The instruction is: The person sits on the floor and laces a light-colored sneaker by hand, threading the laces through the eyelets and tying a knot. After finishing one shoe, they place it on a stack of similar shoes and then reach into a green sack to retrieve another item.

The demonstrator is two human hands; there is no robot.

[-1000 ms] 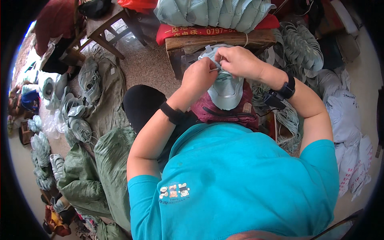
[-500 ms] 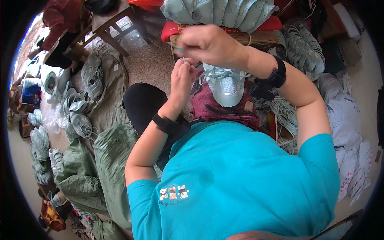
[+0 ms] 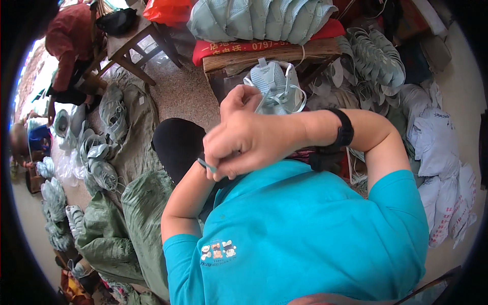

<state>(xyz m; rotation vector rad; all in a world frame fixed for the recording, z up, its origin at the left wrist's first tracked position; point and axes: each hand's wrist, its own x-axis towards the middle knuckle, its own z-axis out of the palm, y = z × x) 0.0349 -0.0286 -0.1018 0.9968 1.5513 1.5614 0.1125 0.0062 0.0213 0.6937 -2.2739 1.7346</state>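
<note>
A pale blue-green shoe upper (image 3: 277, 81) with white laces stands on my lap in front of a wooden bench (image 3: 269, 53). My right hand (image 3: 249, 145), a black watch on its wrist, is drawn back across my chest. It pinches the tip of a lace (image 3: 206, 164). My left hand (image 3: 240, 99) is curled shut beside the shoe, just behind the right hand, and grips the lace where it leaves the eyelets. My left forearm is partly hidden by the right hand.
Several pale green uppers (image 3: 264, 18) are stacked on a red cushion on the bench. More uppers lie on green sacks (image 3: 109, 168) at left and in a heap (image 3: 376, 58) at right. White bags (image 3: 442, 168) sit far right. A person in red (image 3: 66, 46) sits by a wooden table.
My right hand has pulled away from the shoe toward my chest, drawing the lace with it. My left hand has stayed by the shoe.
</note>
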